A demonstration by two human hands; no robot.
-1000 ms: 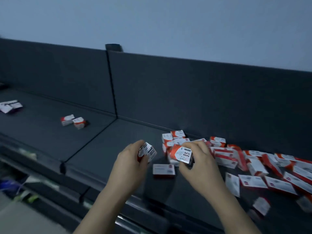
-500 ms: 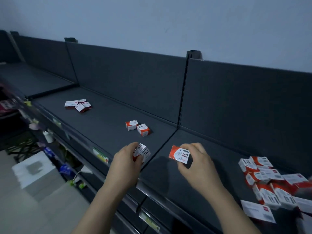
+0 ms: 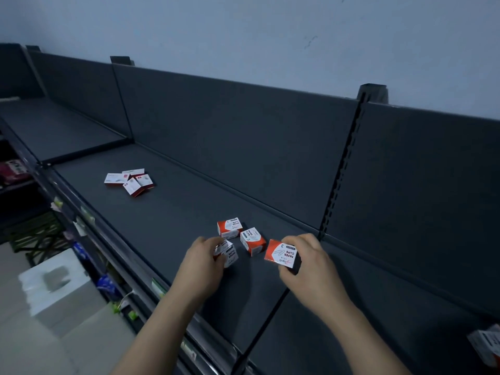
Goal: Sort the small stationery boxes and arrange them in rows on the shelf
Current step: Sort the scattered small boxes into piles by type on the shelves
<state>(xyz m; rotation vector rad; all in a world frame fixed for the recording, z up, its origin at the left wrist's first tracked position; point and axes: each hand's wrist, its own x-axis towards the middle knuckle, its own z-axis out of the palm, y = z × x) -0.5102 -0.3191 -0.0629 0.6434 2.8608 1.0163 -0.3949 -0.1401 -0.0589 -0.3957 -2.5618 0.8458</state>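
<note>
Left grip [image 3: 201, 262] pinches a small white-and-red cardboard paper-clip box [image 3: 229, 253] low over the dark grey metal shelf [image 3: 176, 212], just beside two matching boxes [image 3: 230, 228] resting there slightly askew. Right grip [image 3: 311, 263] pinches another red-topped box [image 3: 281, 253] by its edges. Best, I judge, to set both down flush against that pair, labels turned alike, squaring up one straight row.

"PAPER CLIPS", "3" on red box [image 3: 282, 254]

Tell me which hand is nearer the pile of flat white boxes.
Left. The left hand is down-right of the pile; the right hand lies farther right.
</note>
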